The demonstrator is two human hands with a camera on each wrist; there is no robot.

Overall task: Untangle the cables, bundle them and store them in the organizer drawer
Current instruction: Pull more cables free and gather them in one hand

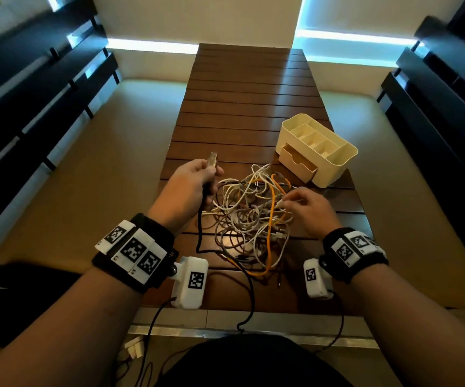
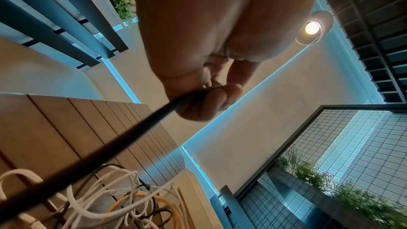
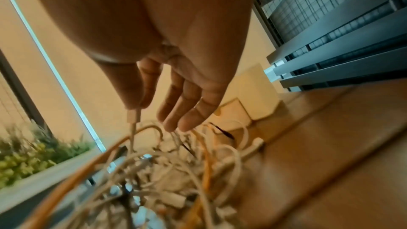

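A tangle of white, orange and dark cables (image 1: 253, 216) lies on the slatted wooden table (image 1: 242, 101). My left hand (image 1: 195, 182) is raised at the tangle's left edge and grips a black cable (image 1: 199, 233) (image 2: 92, 151), whose metal plug (image 1: 212, 160) sticks up past the fingers. The black cable runs down and off the table's near edge. At the tangle's right side my right hand (image 1: 304, 205) pinches the plug end of a white cable (image 3: 133, 116) between thumb and forefinger, while the other fingers (image 3: 189, 111) stay straight. The cream organizer (image 1: 319, 149) stands behind, its drawer (image 1: 298, 163) pulled open.
Beige padded benches (image 1: 100, 174) flank the table on both sides, with dark slatted backs beyond. The organizer's top compartments (image 1: 313, 136) show nothing inside. Black leads from my wrist cameras hang over the table's near edge (image 1: 225, 321).
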